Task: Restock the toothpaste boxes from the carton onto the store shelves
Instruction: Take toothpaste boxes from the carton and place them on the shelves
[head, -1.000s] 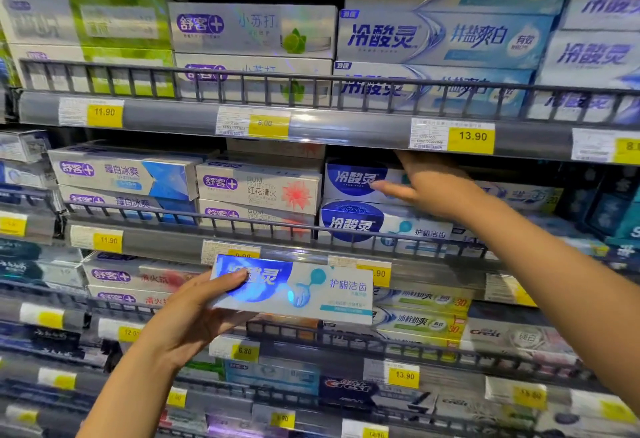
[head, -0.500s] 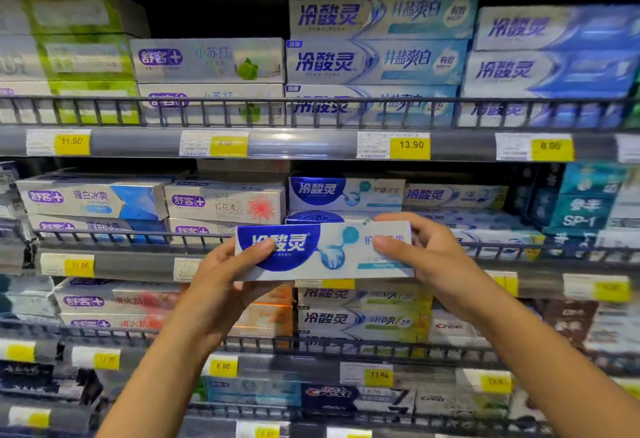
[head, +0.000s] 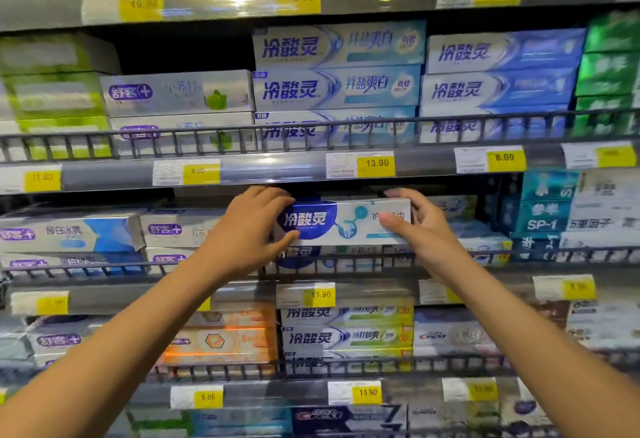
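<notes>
A white and blue toothpaste box [head: 341,221] lies lengthwise in the middle shelf's slot, on top of a matching box [head: 332,257] behind the wire rail. My left hand [head: 254,229] grips its left end, fingers over the top and thumb under the front. Its right end is gripped by my right hand [head: 417,226], thumb on the front face. The carton is out of view.
The wire rail [head: 450,257] fronts the middle shelf, with a 13.90 price tag [head: 320,295] below it. Purple-logo boxes [head: 173,229] crowd the left and teal boxes [head: 543,209] the right. The shelf above [head: 294,167] hangs close over the slot.
Both hands have lifted the box from in front of the rail up and back into the middle shelf's slot. The right hand joined the grip a second ago.
</notes>
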Action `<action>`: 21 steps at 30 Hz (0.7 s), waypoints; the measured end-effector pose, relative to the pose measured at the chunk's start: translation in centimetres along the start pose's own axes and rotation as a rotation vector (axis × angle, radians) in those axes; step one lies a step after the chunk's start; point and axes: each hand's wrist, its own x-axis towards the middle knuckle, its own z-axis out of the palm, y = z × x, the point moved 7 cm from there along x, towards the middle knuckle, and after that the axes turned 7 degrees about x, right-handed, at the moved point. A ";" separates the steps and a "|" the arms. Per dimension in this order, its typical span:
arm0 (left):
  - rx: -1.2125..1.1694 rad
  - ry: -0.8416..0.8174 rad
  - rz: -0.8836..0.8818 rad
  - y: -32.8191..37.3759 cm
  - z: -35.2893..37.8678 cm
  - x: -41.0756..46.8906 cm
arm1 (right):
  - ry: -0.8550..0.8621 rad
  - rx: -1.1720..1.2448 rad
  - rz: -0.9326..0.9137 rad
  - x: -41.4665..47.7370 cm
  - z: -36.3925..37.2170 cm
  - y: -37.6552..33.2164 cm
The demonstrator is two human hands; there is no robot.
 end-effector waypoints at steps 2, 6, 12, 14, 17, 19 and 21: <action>0.038 -0.030 0.031 -0.4 0.7 0.5 | 0.011 -0.033 -0.007 0.7 -0.1 0.7; 0.042 -0.050 0.013 -1.4 0.9 1.1 | 0.015 -0.070 0.009 1.6 0.1 1.8; 0.058 -0.064 -0.012 -2.1 1.0 1.2 | 0.063 -0.169 -0.001 2.4 -0.1 1.8; 0.052 -0.061 -0.016 -2.3 1.1 1.1 | 0.054 -0.183 -0.008 2.7 0.0 1.6; 0.015 -0.055 -0.029 -2.5 1.3 0.8 | 0.045 -0.167 0.007 2.7 0.1 1.8; 0.006 -0.058 -0.033 -2.6 1.4 0.7 | 0.046 -0.169 0.013 2.7 0.1 1.9; -0.002 -0.061 -0.037 -2.6 1.3 0.7 | 0.044 -0.176 0.008 2.7 0.2 1.8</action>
